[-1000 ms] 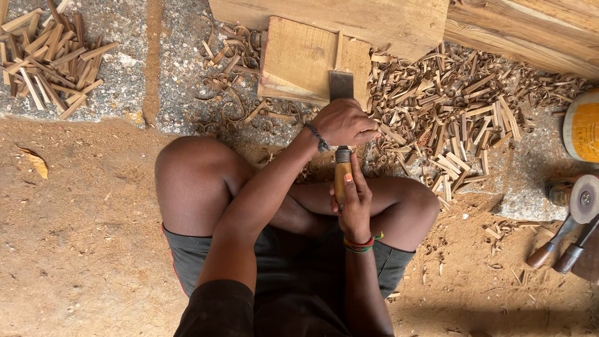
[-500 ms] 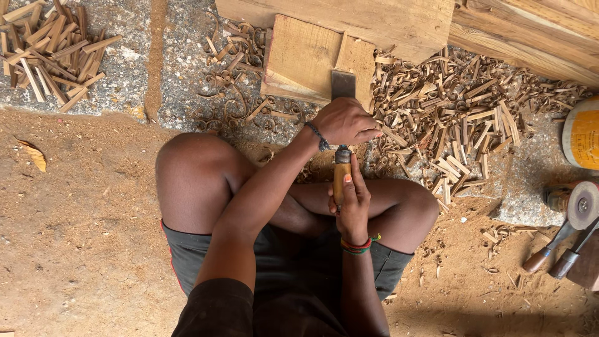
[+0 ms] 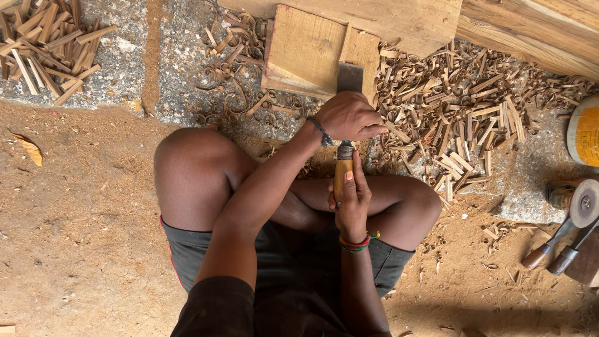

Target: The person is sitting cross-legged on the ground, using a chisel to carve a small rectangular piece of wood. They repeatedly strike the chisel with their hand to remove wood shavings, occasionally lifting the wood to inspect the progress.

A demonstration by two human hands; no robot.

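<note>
Head view, looking straight down on a person sitting cross-legged on a dirt floor [image 3: 75,249]. Both hands are on a broad wood chisel [image 3: 345,125]. The right hand [image 3: 353,200] is closed around the chisel's wooden handle, thumb laid along it. The left hand [image 3: 348,117] is wrapped over the metal shank just ahead of the ferrule, fingers curled shut, knuckles toward the work. The flat steel blade shows beyond that hand and rests on the near edge of a pale wooden block [image 3: 315,53], close to the block's right near corner, beside a narrow slot that runs across its top face.

The block lies against a larger plank [image 3: 399,19] at the top edge of the view. Curled shavings [image 3: 455,106] cover the gravel to the right of the block and thin out to its left, and a heap of short split sticks [image 3: 43,47] fills the top left corner. At the right edge stand a yellow tin [image 3: 585,131], a round disc-shaped thing [image 3: 583,203] and two more tool handles [image 3: 549,253].

To pare well here, I judge the forward hand should press the blade flat and steer it while the rear hand supplies the push, taking thin cuts along the grain, with the knees kept behind the edge.

The cutting edge itself is hidden where it meets the block. The left palm covers the shank. The tin, the disc and the plank are cut off by the frame.
</note>
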